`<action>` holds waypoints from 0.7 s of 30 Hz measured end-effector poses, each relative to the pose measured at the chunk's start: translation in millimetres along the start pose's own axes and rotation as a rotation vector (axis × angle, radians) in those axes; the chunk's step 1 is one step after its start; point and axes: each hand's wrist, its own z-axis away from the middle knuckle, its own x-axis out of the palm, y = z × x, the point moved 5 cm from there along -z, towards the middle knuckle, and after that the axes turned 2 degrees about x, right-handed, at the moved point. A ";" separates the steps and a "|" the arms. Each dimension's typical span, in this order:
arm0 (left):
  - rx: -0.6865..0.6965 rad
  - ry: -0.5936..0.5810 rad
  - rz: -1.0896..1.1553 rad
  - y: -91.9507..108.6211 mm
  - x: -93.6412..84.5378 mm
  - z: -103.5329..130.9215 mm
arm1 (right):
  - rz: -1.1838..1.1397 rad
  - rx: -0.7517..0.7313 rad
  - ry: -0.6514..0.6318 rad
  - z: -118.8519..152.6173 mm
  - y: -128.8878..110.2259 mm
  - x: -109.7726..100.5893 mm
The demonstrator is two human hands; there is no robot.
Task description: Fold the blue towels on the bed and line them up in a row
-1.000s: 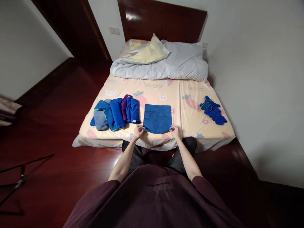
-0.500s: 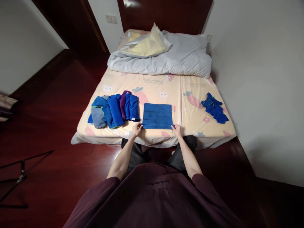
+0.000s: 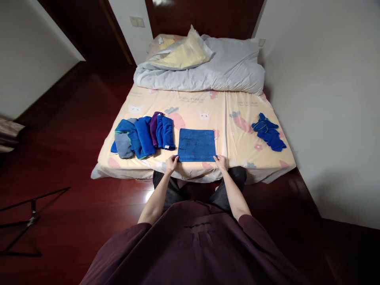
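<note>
A blue towel (image 3: 197,144) lies spread flat as a rectangle near the front edge of the bed. My left hand (image 3: 171,163) pinches its near left corner. At the near right corner, my right hand (image 3: 220,162) grips the same edge between thumb and fingers. To the left of the towel sits a row of folded towels, among them a grey-and-blue one (image 3: 124,145), bright blue ones (image 3: 145,136) and a purple one (image 3: 154,128). Crumpled blue cloths (image 3: 269,134) with some green edging lie in a heap on the right side.
The bed (image 3: 196,113) has a peach sheet with carrot and rabbit prints. A grey quilt (image 3: 234,65) and a yellow pillow (image 3: 185,53) are bunched near the headboard. Black metal tripod legs (image 3: 31,221) stand on the floor at left; a white wall (image 3: 326,99) rises at right.
The camera view has shifted slightly. Both hands keep hold of the towel's near corners, and the towel lies in nearly the same place.
</note>
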 end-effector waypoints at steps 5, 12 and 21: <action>0.000 0.003 -0.039 -3.3 2.5 2.1 | 0.075 -0.006 0.020 1.2 -0.5 -4.0; -0.015 0.012 -0.078 -3.6 3.4 2.8 | 0.188 0.030 0.048 2.5 -1.6 -7.4; -0.025 0.023 -0.096 1.7 1.7 5.2 | 0.281 0.093 0.057 1.8 -4.1 -9.9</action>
